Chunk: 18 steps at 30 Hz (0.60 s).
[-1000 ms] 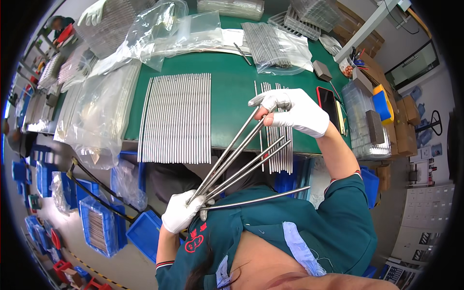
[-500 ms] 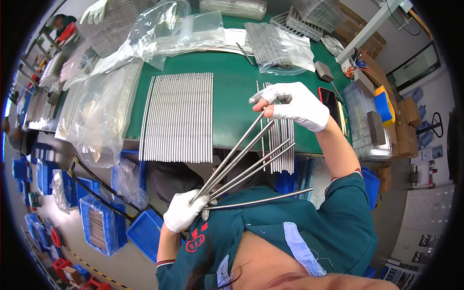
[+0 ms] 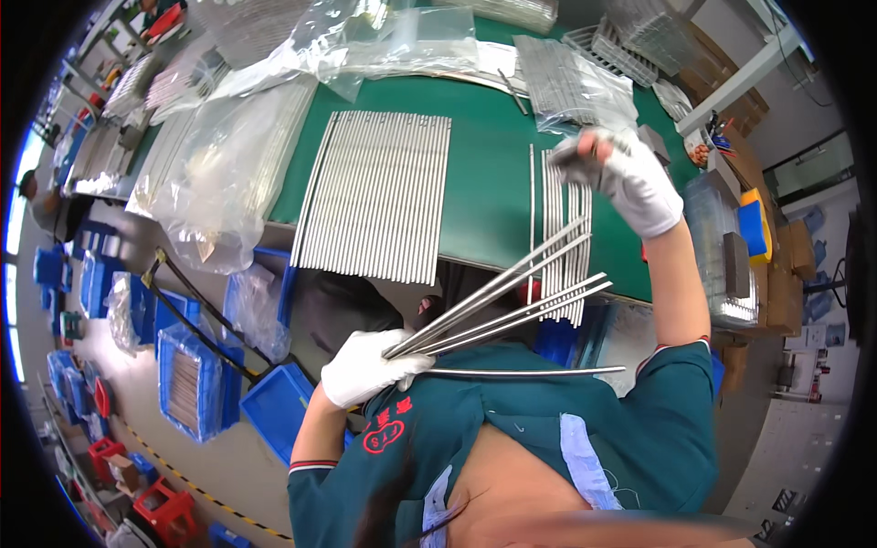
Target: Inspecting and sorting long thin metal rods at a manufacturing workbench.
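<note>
Metal rods (image 3: 457, 313) are fanning out from your left hand (image 3: 370, 368), which is gripping their lower ends short of the table's (image 3: 493, 196) near edge. Your right hand (image 3: 635, 183) is hovering near the small row's (image 3: 566, 237) far end, its fingers blurring; whether they're holding anything, I cannot tell. Leftward, a wider row (image 3: 373, 196) is overhanging the near edge.

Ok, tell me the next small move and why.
I'd probably bring the white-gloved right hand down to the free ends of the slim silver metal rods: the white-gloved left hand grips them near one end and they fan apart, while the right hand is off them, over the smaller row of silver rods on the green table.
</note>
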{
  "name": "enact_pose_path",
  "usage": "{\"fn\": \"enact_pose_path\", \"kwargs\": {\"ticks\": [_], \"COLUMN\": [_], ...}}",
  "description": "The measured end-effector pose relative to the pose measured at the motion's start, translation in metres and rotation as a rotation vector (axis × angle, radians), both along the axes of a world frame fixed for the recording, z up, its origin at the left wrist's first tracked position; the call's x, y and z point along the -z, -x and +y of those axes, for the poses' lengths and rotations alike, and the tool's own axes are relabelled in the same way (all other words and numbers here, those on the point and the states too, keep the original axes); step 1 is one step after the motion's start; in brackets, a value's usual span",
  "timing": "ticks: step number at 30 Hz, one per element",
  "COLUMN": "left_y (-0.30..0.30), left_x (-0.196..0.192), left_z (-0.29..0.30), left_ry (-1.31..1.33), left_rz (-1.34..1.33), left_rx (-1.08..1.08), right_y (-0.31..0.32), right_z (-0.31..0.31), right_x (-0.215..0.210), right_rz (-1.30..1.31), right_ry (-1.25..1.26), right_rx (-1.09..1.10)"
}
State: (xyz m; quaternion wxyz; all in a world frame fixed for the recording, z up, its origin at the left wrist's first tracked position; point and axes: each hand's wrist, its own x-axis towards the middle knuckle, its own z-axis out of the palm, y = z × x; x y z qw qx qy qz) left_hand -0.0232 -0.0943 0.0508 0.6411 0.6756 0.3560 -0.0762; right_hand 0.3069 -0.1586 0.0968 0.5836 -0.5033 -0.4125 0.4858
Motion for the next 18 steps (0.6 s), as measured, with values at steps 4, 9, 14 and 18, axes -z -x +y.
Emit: {"fn": "enact_pose_path", "kwargs": {"ticks": [4, 9, 14, 18], "left_y": [-0.016, -0.036, -0.064, -0.069], "left_x": [-0.015, -0.014, -0.032, -0.022], "left_z": [0.019, 0.038, 0.055, 0.075], "left_ry": [-0.200, -0.565, -0.237, -0.428], "left_rz": [-0.028, -0.161, -0.090, -0.303], "left_rx": [0.279, 0.620, 0.570, 0.289], "right_y": [0.040, 0.066, 0.072, 0.073], "right_z": [-0.009, -0.026, -0.028, -0.023], "right_x": [0.025, 0.055, 0.037, 0.013], "right_rz": [0.422, 0.487, 0.424, 0.329], "right_ry": [0.320, 0.271, 0.547, 0.590], "right_rx": [-0.619, -0.912, -0.938, -0.681]}}
